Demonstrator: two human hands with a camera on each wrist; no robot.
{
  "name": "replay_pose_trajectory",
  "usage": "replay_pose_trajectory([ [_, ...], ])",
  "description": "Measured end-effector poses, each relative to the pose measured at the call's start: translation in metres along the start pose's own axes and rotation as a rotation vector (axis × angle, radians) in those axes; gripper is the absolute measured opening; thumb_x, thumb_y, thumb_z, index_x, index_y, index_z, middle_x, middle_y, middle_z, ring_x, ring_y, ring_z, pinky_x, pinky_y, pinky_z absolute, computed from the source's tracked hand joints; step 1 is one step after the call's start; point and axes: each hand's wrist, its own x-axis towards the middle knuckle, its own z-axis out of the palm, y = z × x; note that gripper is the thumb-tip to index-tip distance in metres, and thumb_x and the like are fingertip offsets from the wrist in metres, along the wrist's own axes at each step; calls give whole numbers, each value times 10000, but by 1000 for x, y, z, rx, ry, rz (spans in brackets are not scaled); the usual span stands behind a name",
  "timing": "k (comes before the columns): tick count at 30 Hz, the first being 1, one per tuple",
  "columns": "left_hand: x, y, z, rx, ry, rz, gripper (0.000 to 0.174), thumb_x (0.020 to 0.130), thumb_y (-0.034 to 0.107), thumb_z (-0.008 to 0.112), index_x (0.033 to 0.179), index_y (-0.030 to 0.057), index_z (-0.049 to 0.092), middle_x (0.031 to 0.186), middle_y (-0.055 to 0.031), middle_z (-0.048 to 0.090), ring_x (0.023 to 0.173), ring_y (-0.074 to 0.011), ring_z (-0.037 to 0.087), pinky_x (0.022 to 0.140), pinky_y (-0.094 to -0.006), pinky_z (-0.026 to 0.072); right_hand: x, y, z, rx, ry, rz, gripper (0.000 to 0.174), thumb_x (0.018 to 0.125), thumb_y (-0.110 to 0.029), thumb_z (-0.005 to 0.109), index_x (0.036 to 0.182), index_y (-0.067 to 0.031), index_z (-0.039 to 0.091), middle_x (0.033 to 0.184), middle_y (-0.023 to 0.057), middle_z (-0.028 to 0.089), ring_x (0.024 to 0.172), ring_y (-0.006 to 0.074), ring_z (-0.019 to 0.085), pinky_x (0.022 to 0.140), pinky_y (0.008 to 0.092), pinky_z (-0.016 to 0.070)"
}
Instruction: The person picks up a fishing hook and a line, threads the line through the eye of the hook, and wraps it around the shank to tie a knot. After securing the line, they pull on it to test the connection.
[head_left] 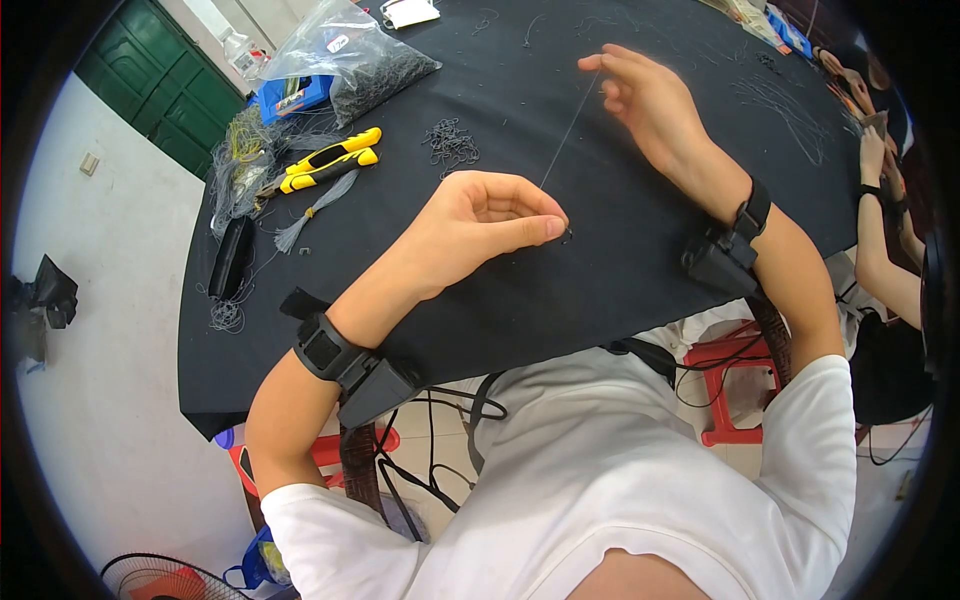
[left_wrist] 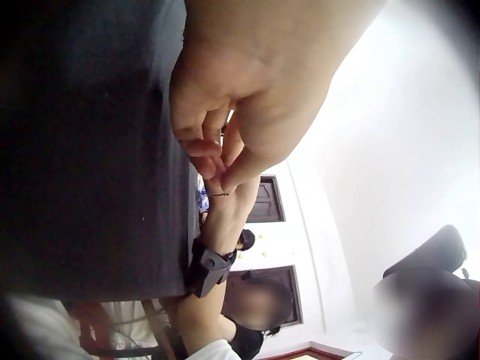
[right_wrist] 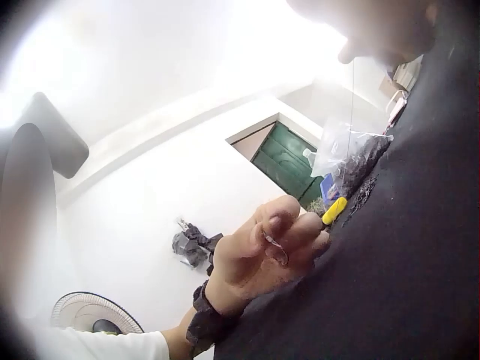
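Note:
My left hand [head_left: 470, 225] is over the near part of the black-covered table [head_left: 480, 330], thumb and index finger pinching the end of a thin clear line [head_left: 571, 130] with a small dark piece [head_left: 569, 235] at their tips. In the right wrist view a curved, shiny bit [right_wrist: 277, 249] shows against those fingers. Farther up and to the right, my right hand [head_left: 655, 112] holds the other end of the line at its fingertips. Between the two hands the line runs straight and slanted.
Yellow-and-black pliers [head_left: 330, 162] lie at left beside bundles of clear line [head_left: 240, 165]. A pile of small dark wire pieces [head_left: 450, 145] is beyond my left hand. Farther back stands a plastic bag [head_left: 375, 75] of dark pieces. Another person's arm [head_left: 880, 220] is at right.

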Motion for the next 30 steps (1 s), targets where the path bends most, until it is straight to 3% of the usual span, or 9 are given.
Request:
replay_pose_trajectory([
  [7, 0, 0, -1, 8, 0, -6, 152, 809, 135, 666, 895, 11, 647, 834, -12, 637, 743, -49, 562, 667, -174, 435, 8, -1, -12, -18, 36, 14, 234, 875, -195, 498, 954, -38, 653, 808, -24, 494, 719, 68, 432, 682, 203, 372],
  [11, 0, 2, -1, 37, 41, 29, 128, 814, 99, 655, 894, 0, 643, 852, -16, 632, 764, -54, 569, 689, -181, 446, 2, -3, -6, -19, -13, -49, 263, 879, -214, 505, 1019, -20, 615, 960, 39, 593, 767, 67, 480, 691, 199, 387],
  [16, -3, 13, -14, 267, 176, 233, 88, 817, 21, 631, 891, -27, 630, 868, -37, 623, 779, -71, 578, 713, -187, 457, -11, -5, 10, -40, -191, 3, 321, 881, -241, 525, 1097, -5, 558, 1034, 87, 632, 750, 58, 509, 676, 199, 395],
  [18, -3, 16, -18, 341, 237, 341, 86, 819, 22, 630, 889, -28, 630, 866, -41, 624, 779, -73, 578, 717, -188, 458, -18, -7, 20, -126, -242, 2, 286, 882, -238, 533, 1045, -12, 593, 923, 61, 643, 678, 51, 506, 630, 191, 394],
  [19, -1, 11, -19, 353, 307, 394, 74, 791, 52, 651, 854, 13, 654, 815, -4, 642, 712, -32, 550, 555, -165, 380, -22, -9, 24, -189, -290, -7, 268, 883, -231, 538, 1032, -17, 601, 884, 51, 641, 652, 47, 498, 613, 186, 389],
  [21, 0, 12, -20, 496, 348, 439, 76, 782, 62, 656, 852, 31, 655, 801, 7, 640, 680, -31, 535, 536, -169, 354, -28, -10, 29, -235, -424, -27, 232, 868, -219, 566, 982, -25, 626, 778, 28, 627, 613, 44, 496, 581, 183, 394],
  [24, 1, 11, -20, 657, 423, 508, 79, 771, 70, 659, 849, 56, 657, 776, 16, 631, 645, -33, 516, 510, -176, 323, -33, -7, 32, -268, -547, 27, 218, 866, -219, 586, 934, -20, 643, 785, 30, 634, 628, 42, 527, 560, 173, 407],
  [30, -1, 14, -18, 776, 480, 521, 73, 768, 62, 652, 841, 67, 654, 753, 16, 611, 629, -37, 508, 483, -188, 302, -40, -8, 38, -317, -616, -96, 206, 866, -204, 600, 903, -4, 638, 737, 2, 601, 644, 48, 537, 575, 193, 437],
])
